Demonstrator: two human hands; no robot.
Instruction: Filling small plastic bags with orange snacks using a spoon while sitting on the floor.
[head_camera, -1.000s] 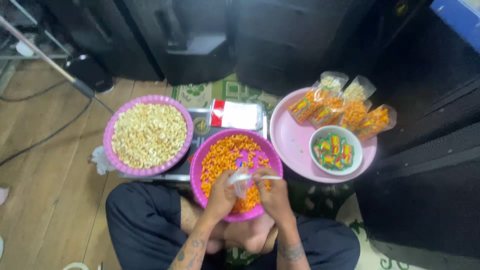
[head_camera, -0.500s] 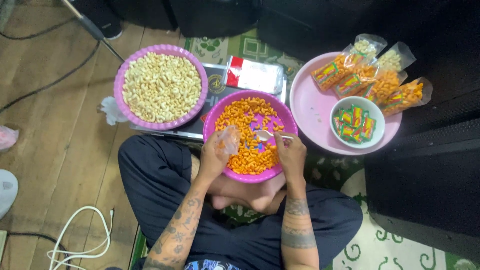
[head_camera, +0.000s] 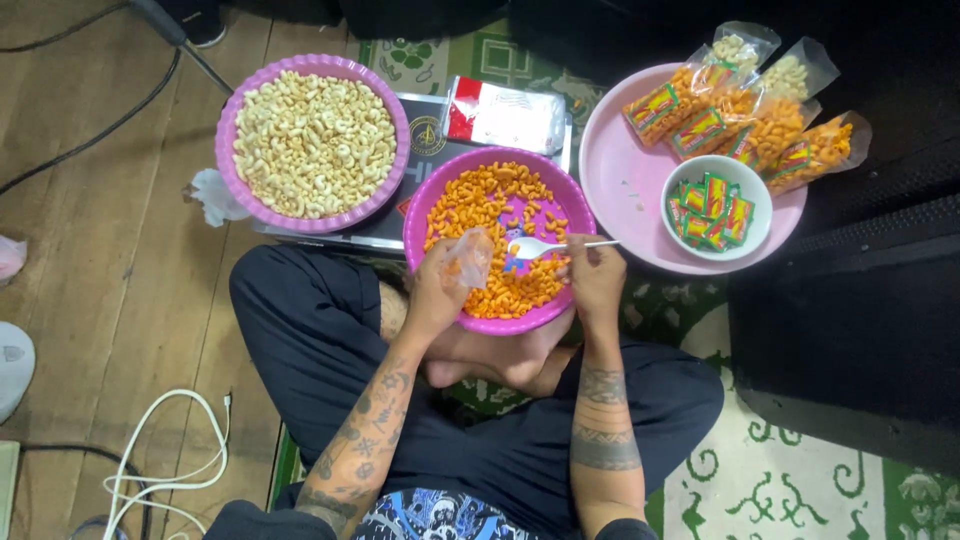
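Under both hands spreads a wooden floor (head_camera: 110, 300), with a patterned green rug (head_camera: 800, 480) off to the right of the right hand. Crossed legs in dark trousers (head_camera: 320, 340) lie just below the hands. Up and to the right of the right hand sits a large pink tray (head_camera: 625, 190), carrying filled snack packets (head_camera: 745, 110) along its far edge and a white bowl (head_camera: 762, 205) of small green and red wrappers (head_camera: 708, 205). Up and to the left of the left hand stands a purple basket of pale curled snacks (head_camera: 312, 142), resting on a dark flat box (head_camera: 420, 150). Directly ahead of both hands is a purple bowl of orange snacks (head_camera: 500, 235), its near rim touching the left hand and lying just beside the right. Beyond that bowl, further from the hands, lies a red and silver packet (head_camera: 505, 113). White cables (head_camera: 170, 470) curl on the floor well to the left of the left forearm.

Left hand (head_camera: 438, 290) is closed around a small clear plastic bag (head_camera: 470, 258), holding it upright over the near part of the orange snacks. Right hand (head_camera: 595, 275) pinches the handle of a white plastic spoon (head_camera: 545, 246), whose bowl end points left toward the bag and sits just beside it, above the orange snacks
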